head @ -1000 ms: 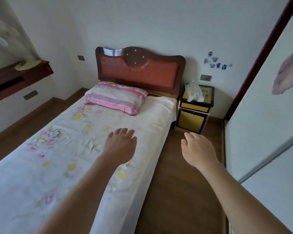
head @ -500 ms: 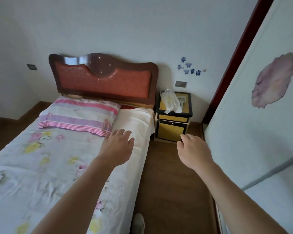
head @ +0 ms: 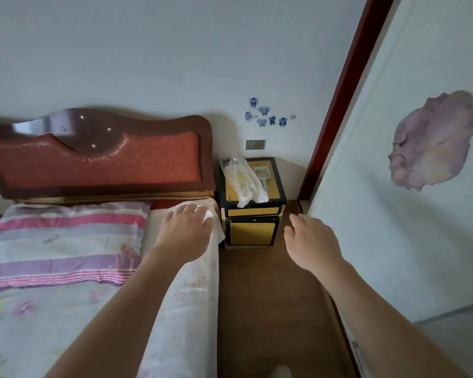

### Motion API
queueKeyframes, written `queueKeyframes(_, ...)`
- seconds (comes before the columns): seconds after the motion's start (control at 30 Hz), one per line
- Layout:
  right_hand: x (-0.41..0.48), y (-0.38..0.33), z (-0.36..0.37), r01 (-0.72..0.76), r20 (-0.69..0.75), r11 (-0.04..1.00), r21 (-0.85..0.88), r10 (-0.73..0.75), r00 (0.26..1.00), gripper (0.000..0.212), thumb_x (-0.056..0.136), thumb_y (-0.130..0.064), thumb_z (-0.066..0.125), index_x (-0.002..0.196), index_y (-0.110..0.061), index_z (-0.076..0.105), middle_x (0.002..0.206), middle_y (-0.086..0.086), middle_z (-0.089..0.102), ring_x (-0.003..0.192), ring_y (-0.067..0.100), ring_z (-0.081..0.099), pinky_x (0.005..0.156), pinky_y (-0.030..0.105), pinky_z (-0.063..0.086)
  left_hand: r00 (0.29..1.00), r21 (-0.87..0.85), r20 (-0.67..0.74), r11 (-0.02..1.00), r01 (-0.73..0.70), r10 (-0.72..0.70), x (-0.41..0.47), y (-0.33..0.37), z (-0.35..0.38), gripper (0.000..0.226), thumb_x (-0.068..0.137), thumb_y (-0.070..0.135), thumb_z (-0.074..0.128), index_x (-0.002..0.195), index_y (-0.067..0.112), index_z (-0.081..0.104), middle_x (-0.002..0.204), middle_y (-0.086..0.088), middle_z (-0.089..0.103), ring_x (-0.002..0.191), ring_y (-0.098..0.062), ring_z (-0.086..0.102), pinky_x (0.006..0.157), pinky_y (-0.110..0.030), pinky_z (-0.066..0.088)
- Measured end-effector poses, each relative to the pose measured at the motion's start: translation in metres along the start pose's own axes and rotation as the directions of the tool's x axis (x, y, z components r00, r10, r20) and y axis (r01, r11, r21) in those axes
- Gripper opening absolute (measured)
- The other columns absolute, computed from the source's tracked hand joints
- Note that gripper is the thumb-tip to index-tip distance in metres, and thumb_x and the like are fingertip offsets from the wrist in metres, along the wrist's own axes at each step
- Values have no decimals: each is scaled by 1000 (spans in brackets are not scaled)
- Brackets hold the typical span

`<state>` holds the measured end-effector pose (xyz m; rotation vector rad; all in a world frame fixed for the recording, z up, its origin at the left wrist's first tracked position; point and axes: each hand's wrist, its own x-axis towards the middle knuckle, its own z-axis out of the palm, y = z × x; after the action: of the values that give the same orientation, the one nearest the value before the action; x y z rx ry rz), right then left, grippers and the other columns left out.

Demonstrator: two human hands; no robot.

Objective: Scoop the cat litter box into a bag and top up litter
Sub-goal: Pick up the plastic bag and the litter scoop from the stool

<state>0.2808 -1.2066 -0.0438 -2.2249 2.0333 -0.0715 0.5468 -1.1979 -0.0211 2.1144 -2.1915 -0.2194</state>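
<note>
A bedroom was seen from above and behind two outstretched bare arms. The left half of the frame was filled by a bed (head: 52,309) covered in a pale floral sheet, with a pink and purple striped pillow (head: 63,241) laid at its head and a dark wooden headboard (head: 99,156) with a red padded panel set against the back wall. Just right of the headboard, at centre frame, a black and yellow bedside cabinet (head: 253,230) was placed in the corner. On its top a crumpled clear plastic bag (head: 243,181) was laid, overhanging the front edge, and a pale slotted litter scoop (head: 261,174) was seen beside it, partly covered by the bag. No litter box was visible.

Small blue stickers (head: 265,115) and a grey wall plate (head: 255,144) were fixed on the wall above the cabinet. A dark red door frame (head: 339,96) was run diagonally down to the cabinet's right, and the right side of the frame was taken up by a white panel bearing a mauve shell-like decal (head: 432,140).

A narrow strip of brown wooden floor (head: 271,296) was left open between the bed's edge and the white panel, leading straight to the cabinet.

The left hand (head: 185,231) was held palm down over the bed's upper right corner, fingers loosely spread and nothing gripped. The right hand (head: 311,244) was held over the floor strip just in front of the cabinet, relaxed and empty.
</note>
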Motion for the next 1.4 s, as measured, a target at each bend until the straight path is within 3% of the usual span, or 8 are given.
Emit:
queueKeyframes(0.33, 164, 47, 3, 5, -20, 1000, 10, -5, 1000, 47, 104, -42, 28, 144, -22, 43, 143, -1, 52, 130, 22, 50, 106, 36, 42, 1000, 6, 5, 1000, 0, 0, 174, 28, 9, 45, 102, 37, 31, 142, 21, 45, 143, 0, 49, 136, -20, 40, 113, -42, 31)
queueKeyframes(0.53, 270, 82, -13, 69, -71, 998, 3, -69, 995, 38, 103, -39, 30, 127, -19, 52, 120, -1, 61, 107, 18, 58, 90, 30, 49, 1000, -15, -8, 999, 28, -29, 270, 52, 8, 42, 101, 37, 30, 134, 19, 49, 133, -1, 54, 128, -21, 46, 108, -43, 35)
queueKeyframes(0.93, 415, 85, 3, 147, 23, 989, 14, -147, 989, 39, 103, -41, 29, 127, -19, 51, 120, 0, 60, 106, 17, 58, 88, 30, 50, 994, -26, 66, 995, 93, -91, 402, 33, 35, 39, 100, 38, 31, 128, 19, 52, 128, 0, 56, 123, -21, 49, 106, -42, 37)
queueKeyframes(1.13, 479, 80, 41, 71, 91, 994, 77, -78, 993, 39, 102, -41, 28, 126, -20, 50, 119, 1, 60, 103, 18, 57, 85, 32, 50, 982, -71, 130, 987, 146, -136, 475, 16, 70, 40, 100, 37, 34, 135, 19, 45, 131, -3, 55, 118, -24, 53, 95, -42, 43)
queueKeyframes(1.23, 504, 84, 59, 26, 157, 994, 107, -43, 987, 40, 103, -39, 30, 130, -17, 49, 126, 4, 58, 112, 21, 56, 88, 32, 47, 972, -106, 173, 978, 179, -159, 505, 14, 87, 40, 100, 37, 36, 135, 19, 43, 128, -4, 56, 113, -24, 55, 90, -42, 46)
queueKeyframes(1.4, 544, 97, 101, -58, 265, 975, 215, -2, 964, 41, 102, -37, 36, 135, -15, 46, 131, 6, 55, 117, 22, 53, 85, 30, 44, 908, -305, 326, 880, 363, -262, 542, 9, 134, 54, 99, 41, 44, 147, 20, 33, 142, -4, 51, 123, -23, 54, 98, -39, 45)
